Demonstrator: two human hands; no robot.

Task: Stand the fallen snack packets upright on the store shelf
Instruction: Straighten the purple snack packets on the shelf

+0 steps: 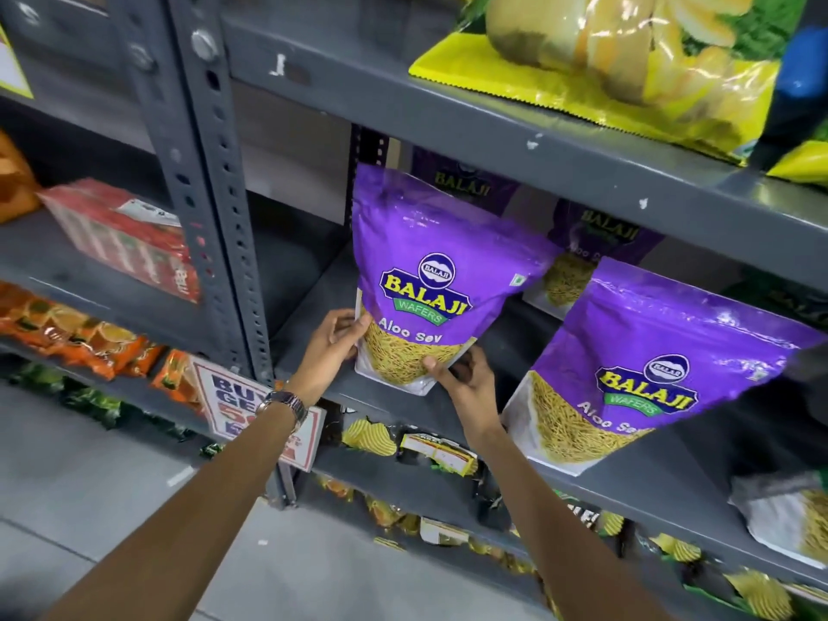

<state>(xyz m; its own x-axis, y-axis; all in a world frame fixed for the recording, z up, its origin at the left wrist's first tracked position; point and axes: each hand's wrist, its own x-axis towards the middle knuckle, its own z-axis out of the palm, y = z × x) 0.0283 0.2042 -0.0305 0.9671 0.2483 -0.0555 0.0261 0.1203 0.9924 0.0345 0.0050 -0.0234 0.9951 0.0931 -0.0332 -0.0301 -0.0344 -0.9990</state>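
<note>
A purple Balaji Aloo Sev packet (430, 262) stands upright near the left end of the grey metal shelf (403, 410). My left hand (334, 340) grips its lower left edge and my right hand (466, 380) grips its lower right corner. A second purple Aloo Sev packet (658, 351) stands to the right, leaning forward over the shelf edge. Behind them stand more purple packets (600, 244), partly hidden under the shelf above. A further packet (788, 517) shows only its lower part at the far right.
A slotted grey upright post (224, 203) borders the shelf on the left. Yellow bags (627, 60) lie on the shelf above. Red and orange packs (125, 239) fill the left bay, and a price sign (251, 410) hangs at the shelf edge. Yellow-green packets (372, 437) line the lower shelves.
</note>
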